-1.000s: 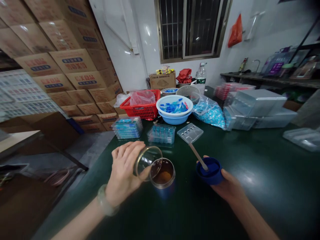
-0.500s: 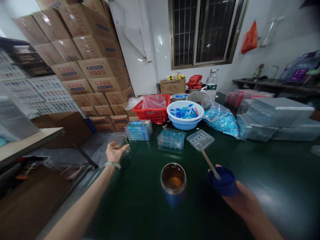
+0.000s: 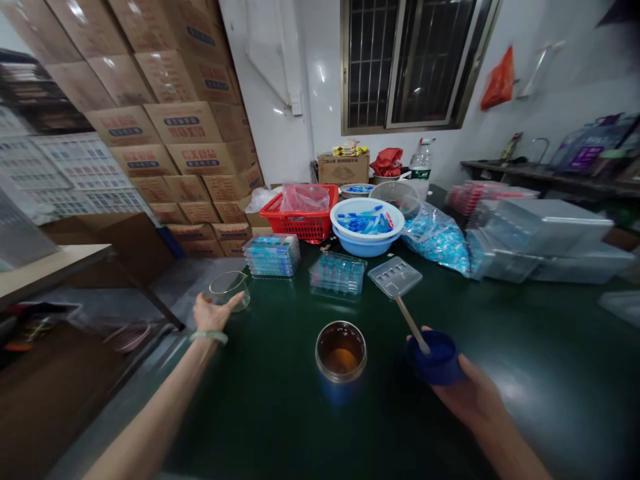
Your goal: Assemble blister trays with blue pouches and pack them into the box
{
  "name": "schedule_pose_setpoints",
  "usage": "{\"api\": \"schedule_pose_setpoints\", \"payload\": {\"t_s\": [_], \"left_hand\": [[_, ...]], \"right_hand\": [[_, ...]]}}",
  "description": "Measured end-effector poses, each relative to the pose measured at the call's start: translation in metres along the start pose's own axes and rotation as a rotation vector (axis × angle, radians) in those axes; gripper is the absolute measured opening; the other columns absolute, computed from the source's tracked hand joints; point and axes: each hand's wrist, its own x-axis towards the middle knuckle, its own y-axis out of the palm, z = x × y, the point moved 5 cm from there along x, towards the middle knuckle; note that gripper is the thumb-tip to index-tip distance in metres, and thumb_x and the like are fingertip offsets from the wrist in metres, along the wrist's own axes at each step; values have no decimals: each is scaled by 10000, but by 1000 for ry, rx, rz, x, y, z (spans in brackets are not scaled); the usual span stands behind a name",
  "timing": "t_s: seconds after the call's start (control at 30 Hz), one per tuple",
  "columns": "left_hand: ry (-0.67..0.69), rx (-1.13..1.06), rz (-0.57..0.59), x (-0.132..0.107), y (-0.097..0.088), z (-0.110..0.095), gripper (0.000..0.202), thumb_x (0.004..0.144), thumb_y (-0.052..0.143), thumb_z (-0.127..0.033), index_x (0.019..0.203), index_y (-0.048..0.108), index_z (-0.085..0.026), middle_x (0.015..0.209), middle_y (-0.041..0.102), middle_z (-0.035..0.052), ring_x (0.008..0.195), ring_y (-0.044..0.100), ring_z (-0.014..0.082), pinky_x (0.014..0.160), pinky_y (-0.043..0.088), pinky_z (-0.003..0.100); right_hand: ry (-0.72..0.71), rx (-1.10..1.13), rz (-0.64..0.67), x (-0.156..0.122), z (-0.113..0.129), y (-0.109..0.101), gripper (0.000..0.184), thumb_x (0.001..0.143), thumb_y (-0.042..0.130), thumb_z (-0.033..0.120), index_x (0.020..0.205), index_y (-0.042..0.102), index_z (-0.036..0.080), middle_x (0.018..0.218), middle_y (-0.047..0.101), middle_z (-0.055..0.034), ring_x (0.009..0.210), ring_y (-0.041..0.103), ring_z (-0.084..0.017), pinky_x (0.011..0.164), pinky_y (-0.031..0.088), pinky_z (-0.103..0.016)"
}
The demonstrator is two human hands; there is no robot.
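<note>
Left hand point(image 3: 213, 313) beside glass tumbler point(image 3: 229, 291); right hand point(image 3: 467, 397) grips blue cup point(image 3: 435, 360).

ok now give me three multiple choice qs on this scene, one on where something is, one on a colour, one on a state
1. Where is the red plastic basket relative to the white bowl?
a) left of it
b) inside it
c) right of it

2. What colour is the round cap in the right hand?
a) red
b) dark blue
c) white

3. What state is the flask in?
a) capped
b) lying on its side
c) upright and open

1: a, the basket stands beside the bowl's left side.
2: b, the held cap shows dark blue.
3: c, amber liquid shows inside its uncovered rim.
</note>
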Motion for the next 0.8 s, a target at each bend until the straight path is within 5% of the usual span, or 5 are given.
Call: {"api": "schedule_pose_setpoints", "payload": {"t_s": [0.1, 0.2, 0.3, 0.5, 0.8], "left_hand": [[94, -94, 202, -65, -8, -18, 885, 598, 770, -439, 1328, 334, -196, 1247, 497, 109, 1129, 490, 302, 958, 412, 434], [346, -230, 777, -150, 9, -47, 866, 633, 761, -369, 1360, 299, -280, 1363, 411, 63, 1251, 381, 275, 1045, 347, 407], [398, -314, 968, -201, 28, -66, 1021, 550, 817, -331, 1390, 241, -261, 1403, 353, 78, 1279, 335, 303, 1094, 260, 446], [258, -577, 1074, -226, 66, -84, 1038, 532, 830, -242, 1370, 218, -259, 1295, 487, 72, 1197, 457, 267, 1051, 348, 427], [464, -361, 933, -233, 63, -92, 652, 585, 747, -224, 1171, 463, -190, 1078, 619, 68, 988, 593, 270, 900, 487, 436]], "right_hand": [[-4, 66, 10, 2, -1, 0, 574, 766, 549, 476, 1266, 498, 199, 1287, 516, -148, 1204, 456, -293, 994, 339, -465], [-3, 115, 43, 4, -3, 5, 568, 800, 498, 501, 1282, 472, 202, 1295, 503, -151, 1190, 462, -316, 861, 440, -446], [19, 135, 57, 3, -3, 11, 561, 796, 508, 499, 1276, 469, 211, 1288, 507, -140, 1180, 461, -347, 810, 459, -442], [45, 132, 33, -2, 0, 20, 514, 778, 557, 467, 1223, 507, 215, 1242, 537, -128, 1151, 487, -334, 762, 475, -393], [20, 138, 76, 3, 1, 24, 481, 808, 538, 435, 1232, 496, 210, 1223, 544, -130, 1114, 521, -306, 779, 481, -392]]}}
